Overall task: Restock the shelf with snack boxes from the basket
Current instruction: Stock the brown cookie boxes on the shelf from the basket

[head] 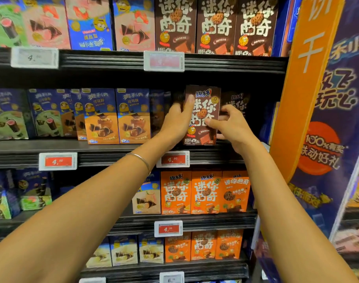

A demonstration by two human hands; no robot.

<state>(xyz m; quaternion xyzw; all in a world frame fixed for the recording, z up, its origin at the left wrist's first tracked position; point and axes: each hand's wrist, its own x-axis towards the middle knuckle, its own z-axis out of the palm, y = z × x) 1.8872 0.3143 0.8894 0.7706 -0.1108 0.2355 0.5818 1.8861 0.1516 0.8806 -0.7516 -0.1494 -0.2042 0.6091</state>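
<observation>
Brown snack box [202, 119], gripped by my left hand [177, 121] and right hand [230, 127] at the shelf [113, 152] front edge, could topple if released crooked.

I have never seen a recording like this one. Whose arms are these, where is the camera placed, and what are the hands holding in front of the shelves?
There is no machine here. A person wears one wide-angle camera on the head, so you see their own two bare arms reaching forward. The left hand and the right hand both grip one upright brown snack box, one at each side, at the front of the middle shelf. Left of it stand blue-and-orange boxes; on the shelf below stand orange boxes. A red price tag hangs on the shelf edge under the box. The basket is not in view.
</observation>
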